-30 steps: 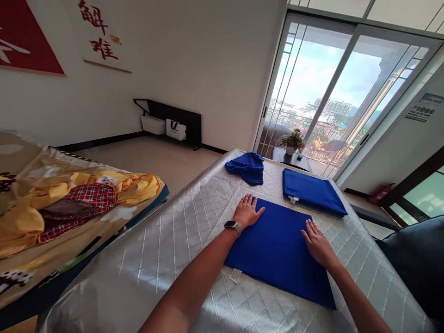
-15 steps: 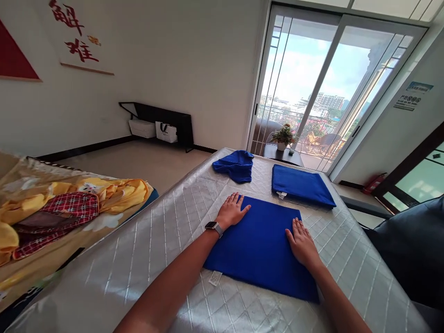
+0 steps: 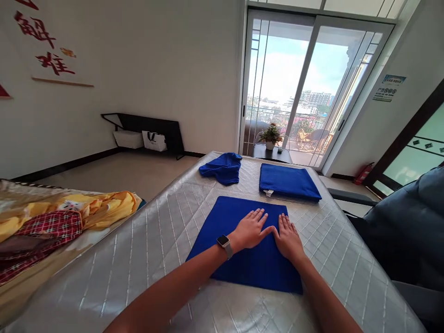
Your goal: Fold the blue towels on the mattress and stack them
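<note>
A folded blue cloth (image 3: 222,231) lies flat on the silvery quilted mattress (image 3: 156,249) in front of me. Flat on its right half rests my left hand (image 3: 250,230), fingers stretched out, with a watch (image 3: 225,245) on the wrist. Along the cloth's right edge lies my right hand (image 3: 288,238), also open and palm down. The two thumbs meet or nearly meet. Beyond the cloth are a thicker folded blue cloth (image 3: 289,181) with a white tag, on the right, and a crumpled blue cloth (image 3: 224,169) on the left.
Yellow and red plaid bedding (image 3: 69,222) lies to the left, lower than the mattress. A dark bulky shape (image 3: 409,231) stands close on the right. Past the far end are a small table with a potted plant (image 3: 270,136) and sliding glass doors (image 3: 277,83).
My left hand has slid right across the cloth, from its left edge to beside my right hand. My right hand stays at the right edge. The view has turned slightly to the right.
</note>
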The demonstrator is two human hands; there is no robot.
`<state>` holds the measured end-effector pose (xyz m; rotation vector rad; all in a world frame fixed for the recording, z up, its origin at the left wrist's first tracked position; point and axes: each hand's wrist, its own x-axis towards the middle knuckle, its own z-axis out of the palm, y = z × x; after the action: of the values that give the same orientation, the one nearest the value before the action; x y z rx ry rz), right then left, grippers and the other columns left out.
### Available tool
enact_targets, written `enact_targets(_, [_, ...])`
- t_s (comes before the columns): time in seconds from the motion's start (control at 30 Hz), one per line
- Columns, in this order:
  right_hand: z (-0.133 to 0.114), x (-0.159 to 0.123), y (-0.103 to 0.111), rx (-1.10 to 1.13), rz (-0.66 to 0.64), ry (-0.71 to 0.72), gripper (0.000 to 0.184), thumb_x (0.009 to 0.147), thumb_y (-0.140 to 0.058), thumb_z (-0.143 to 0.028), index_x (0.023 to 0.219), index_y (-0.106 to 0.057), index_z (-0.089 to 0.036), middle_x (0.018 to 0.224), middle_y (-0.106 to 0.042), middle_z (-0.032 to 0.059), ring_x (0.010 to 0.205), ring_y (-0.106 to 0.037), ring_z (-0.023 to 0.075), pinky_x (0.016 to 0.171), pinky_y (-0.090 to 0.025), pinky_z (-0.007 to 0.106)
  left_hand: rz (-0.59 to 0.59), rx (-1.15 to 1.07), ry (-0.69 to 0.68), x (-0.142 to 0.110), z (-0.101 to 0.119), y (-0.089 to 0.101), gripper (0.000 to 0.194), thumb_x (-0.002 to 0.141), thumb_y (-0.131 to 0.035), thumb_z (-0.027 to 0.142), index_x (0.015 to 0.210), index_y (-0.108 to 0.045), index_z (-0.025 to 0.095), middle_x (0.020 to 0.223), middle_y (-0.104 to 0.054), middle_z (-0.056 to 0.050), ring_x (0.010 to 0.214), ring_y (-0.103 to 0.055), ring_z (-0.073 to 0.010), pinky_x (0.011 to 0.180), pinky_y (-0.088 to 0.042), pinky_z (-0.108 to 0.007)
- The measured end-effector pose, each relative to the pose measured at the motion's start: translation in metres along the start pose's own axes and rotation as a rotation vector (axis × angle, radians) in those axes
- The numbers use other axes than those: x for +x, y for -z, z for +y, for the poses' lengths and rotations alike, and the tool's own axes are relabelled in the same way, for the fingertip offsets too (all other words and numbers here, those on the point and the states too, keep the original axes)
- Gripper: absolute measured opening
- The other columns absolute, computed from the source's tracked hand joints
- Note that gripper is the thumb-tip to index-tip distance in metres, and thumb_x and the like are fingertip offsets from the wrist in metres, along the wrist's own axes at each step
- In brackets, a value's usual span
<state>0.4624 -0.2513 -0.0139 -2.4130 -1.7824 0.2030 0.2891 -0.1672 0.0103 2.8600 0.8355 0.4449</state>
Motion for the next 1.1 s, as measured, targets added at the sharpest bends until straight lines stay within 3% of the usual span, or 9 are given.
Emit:
enact_targets(0.1, [0.002, -0.001, 0.000, -0.037, -0.008, 0.030, 0.068, 0.103, -0.021, -0.041, 0.162, -0.019, -0.007, 0.170, -0.012, 0.0102, 0.157, -0.007, 0.0207, 0.126, -0.006, 0.039, 0.024, -0.033, -0.082, 0.006, 0.033, -0.023, 0.070, 0.105, -0.016, 0.060, 0.159, -0.033, 0.020, 0.162, -0.037, -0.011, 0.153, -0.028, -0.0241, 0.125, -0.021, -0.045])
enact_targets(0.2, [0.001, -0.003, 0.001, -0.059, -0.011, 0.052, 0.066, 0.103, -0.019, -0.041, 0.162, -0.022, -0.009, 0.170, -0.012, 0.0095, 0.157, -0.007, 0.0207, 0.126, -0.007, 0.039, 0.023, -0.042, -0.042, 0.004, 0.035, -0.028, 0.071, 0.105, -0.014, 0.060, 0.160, -0.032, 0.018, 0.162, -0.036, -0.012, 0.153, -0.027, -0.0240, 0.125, -0.021, -0.044])
enact_targets(0.3, [-0.003, -0.003, 0.004, -0.044, 0.013, 0.021, 0.071, 0.103, -0.017, -0.046, 0.161, -0.020, -0.006, 0.169, -0.015, 0.0120, 0.157, -0.010, 0.0220, 0.126, -0.008, 0.039, -0.023, -0.018, 0.039, -0.008, 0.013, -0.019, 0.075, 0.103, -0.015, 0.065, 0.158, -0.036, 0.018, 0.164, -0.033, -0.012, 0.154, -0.024, -0.0246, 0.126, -0.020, -0.044])
enact_targets(0.43, [-0.005, -0.003, 0.005, -0.012, 0.027, -0.010, 0.073, 0.103, -0.016, -0.050, 0.161, -0.018, -0.006, 0.169, -0.015, 0.0106, 0.157, -0.011, 0.0215, 0.126, -0.007, 0.039, -0.064, 0.022, 0.167, -0.038, -0.032, 0.002, 0.080, 0.101, -0.017, 0.070, 0.158, -0.035, 0.017, 0.166, -0.028, -0.011, 0.155, -0.020, -0.0254, 0.127, -0.018, -0.044])
enact_targets(0.63, [-0.002, -0.002, 0.000, -0.020, 0.009, -0.019, 0.074, 0.102, -0.016, -0.051, 0.162, -0.018, -0.007, 0.170, -0.014, 0.0089, 0.157, -0.010, 0.0206, 0.126, -0.006, 0.038, -0.044, 0.061, 0.384, -0.084, -0.090, 0.026, 0.086, 0.099, -0.019, 0.073, 0.159, -0.031, 0.013, 0.167, -0.023, -0.012, 0.155, -0.019, -0.0263, 0.127, -0.015, -0.043])
enact_targets(0.73, [-0.001, -0.001, -0.002, -0.035, 0.013, -0.024, 0.074, 0.102, -0.015, -0.052, 0.162, -0.018, -0.008, 0.170, -0.014, 0.0080, 0.157, -0.010, 0.0200, 0.126, -0.006, 0.038, -0.038, 0.050, 0.418, -0.094, -0.099, 0.030, 0.088, 0.099, -0.018, 0.073, 0.159, -0.029, 0.010, 0.167, -0.021, -0.014, 0.155, -0.018, -0.0262, 0.127, -0.016, -0.043])
enact_targets(1.1, [0.001, -0.001, -0.004, -0.042, 0.021, -0.020, 0.074, 0.102, -0.017, -0.052, 0.161, -0.017, -0.007, 0.170, -0.014, 0.0093, 0.157, -0.010, 0.0196, 0.126, -0.007, 0.038, 0.026, 0.034, 0.376, -0.096, -0.099, 0.026, 0.086, 0.100, -0.022, 0.071, 0.158, -0.032, 0.008, 0.165, -0.026, -0.017, 0.154, -0.023, -0.0287, 0.126, -0.021, -0.046])
